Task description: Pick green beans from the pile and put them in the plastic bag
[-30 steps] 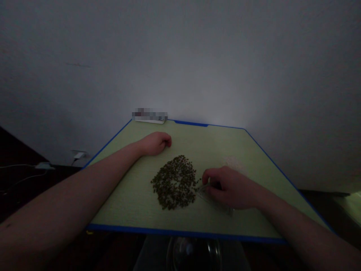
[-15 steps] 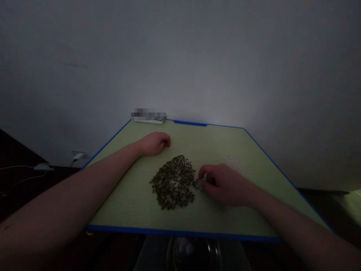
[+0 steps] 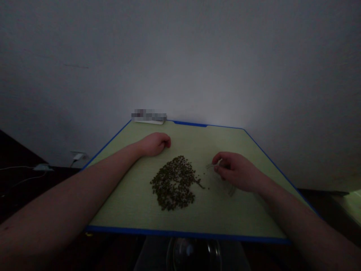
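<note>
A heap of small dark green beans (image 3: 175, 182) lies in the middle of a light green table (image 3: 135, 195) with a blue rim. My right hand (image 3: 237, 171) hovers to the right of the heap, fingers pinched on a thin clear tool, perhaps tweezers (image 3: 218, 167). A few stray beans (image 3: 204, 186) trail from the heap toward that hand. My left hand (image 3: 155, 143) rests curled in a loose fist on the table behind the heap, holding nothing visible.
A white flat object (image 3: 149, 119) lies at the table's far left corner against the wall. A glass bowl (image 3: 194, 252) sits below the near edge. Cables and a plug (image 3: 42, 166) lie on the dark floor at left.
My right hand has lifted from the heap's right edge and moved up and to the right with the clear tool, leaving a few beans dragged out. The left hand stays still.
</note>
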Demonstrator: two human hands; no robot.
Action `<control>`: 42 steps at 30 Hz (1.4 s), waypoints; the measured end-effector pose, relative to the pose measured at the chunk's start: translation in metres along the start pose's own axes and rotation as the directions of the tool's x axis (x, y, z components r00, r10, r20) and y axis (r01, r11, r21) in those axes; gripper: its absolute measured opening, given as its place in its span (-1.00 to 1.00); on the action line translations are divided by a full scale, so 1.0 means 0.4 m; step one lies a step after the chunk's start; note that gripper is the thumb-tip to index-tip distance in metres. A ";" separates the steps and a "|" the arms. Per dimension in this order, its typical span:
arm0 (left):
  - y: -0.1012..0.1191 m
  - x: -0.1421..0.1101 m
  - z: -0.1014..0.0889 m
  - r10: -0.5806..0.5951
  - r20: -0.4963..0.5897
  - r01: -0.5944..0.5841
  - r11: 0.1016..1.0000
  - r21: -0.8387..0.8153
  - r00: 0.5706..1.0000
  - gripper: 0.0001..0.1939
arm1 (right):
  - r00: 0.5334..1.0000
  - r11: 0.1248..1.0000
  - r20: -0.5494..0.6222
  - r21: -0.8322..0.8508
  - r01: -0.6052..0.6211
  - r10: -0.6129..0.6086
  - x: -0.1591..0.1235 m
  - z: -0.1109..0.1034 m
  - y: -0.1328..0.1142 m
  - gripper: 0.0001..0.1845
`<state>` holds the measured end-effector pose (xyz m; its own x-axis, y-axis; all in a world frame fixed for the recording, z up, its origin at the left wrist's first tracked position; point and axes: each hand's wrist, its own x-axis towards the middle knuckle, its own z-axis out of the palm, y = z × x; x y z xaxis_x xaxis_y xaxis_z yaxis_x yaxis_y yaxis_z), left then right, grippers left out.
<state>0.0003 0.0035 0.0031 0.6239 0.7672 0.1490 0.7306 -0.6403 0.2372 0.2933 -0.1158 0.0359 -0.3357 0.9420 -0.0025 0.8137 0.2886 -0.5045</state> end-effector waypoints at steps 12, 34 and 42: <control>-0.001 0.001 0.002 0.012 -0.003 -0.013 1.000 -0.018 1.000 -0.68 | 0.997 0.988 -0.035 -0.130 -0.080 0.076 0.003 0.010 -0.003 -0.87; 0.010 -0.001 -0.006 -0.017 0.008 0.017 1.000 0.004 1.000 -0.67 | 0.986 0.953 -0.064 -0.256 -0.164 0.152 0.022 -0.042 0.080 -0.85; 0.007 0.000 -0.003 -0.008 0.007 0.008 1.000 0.014 1.000 -0.68 | 0.998 0.980 0.002 -0.189 0.063 -0.064 0.033 -0.002 0.040 -0.71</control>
<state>0.0020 0.0019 0.0049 0.6198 0.7721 0.1401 0.7394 -0.6344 0.2253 0.3023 -0.0986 0.0285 -0.3883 0.9211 0.0280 0.8657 0.3750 -0.3315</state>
